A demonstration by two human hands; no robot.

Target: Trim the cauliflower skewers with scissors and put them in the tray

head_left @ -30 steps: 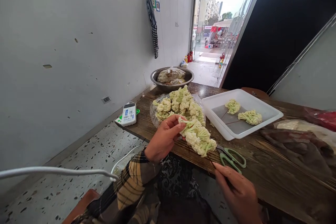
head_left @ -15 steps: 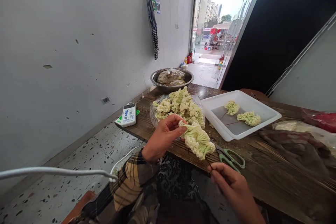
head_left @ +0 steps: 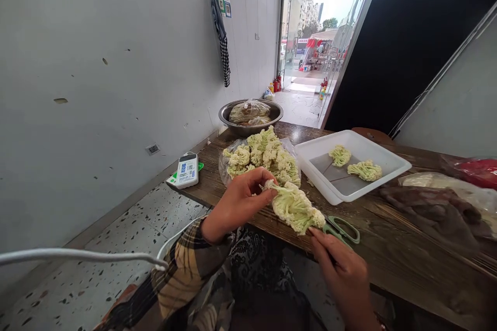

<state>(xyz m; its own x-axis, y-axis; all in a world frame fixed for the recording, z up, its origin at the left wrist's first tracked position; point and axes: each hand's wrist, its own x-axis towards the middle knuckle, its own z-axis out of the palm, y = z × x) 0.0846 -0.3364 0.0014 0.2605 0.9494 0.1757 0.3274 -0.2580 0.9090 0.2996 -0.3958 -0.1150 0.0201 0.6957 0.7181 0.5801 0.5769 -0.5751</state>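
Observation:
My left hand [head_left: 248, 201] pinches the stem end of a cauliflower floret [head_left: 293, 207] above the table's front edge. At the floret's lower right end, my right hand [head_left: 339, 264] is closed, its fingertips touching or nearly touching the florets. It grips a thin dark skewer, now mostly hidden by the fingers and the floret. Green-handled scissors [head_left: 341, 230] lie on the table just beyond my right hand, blades partly covered. Behind my left hand, a heap of cauliflower [head_left: 267, 152] rests on a clear plastic bag.
A white tray [head_left: 392, 169] holds two skewered cauliflower pieces. A metal basin [head_left: 223, 119] with bagged food stands at the back. A white box-shaped device [head_left: 187, 170] sits at the left table corner. Bare skewers [head_left: 404, 220], a brown cloth [head_left: 435, 209] and plastic bags lie right.
My right hand has moved up to the floret's end, and the stretch of skewer that showed between them has gone from sight. My left hand still holds the stem. The view has shifted slightly.

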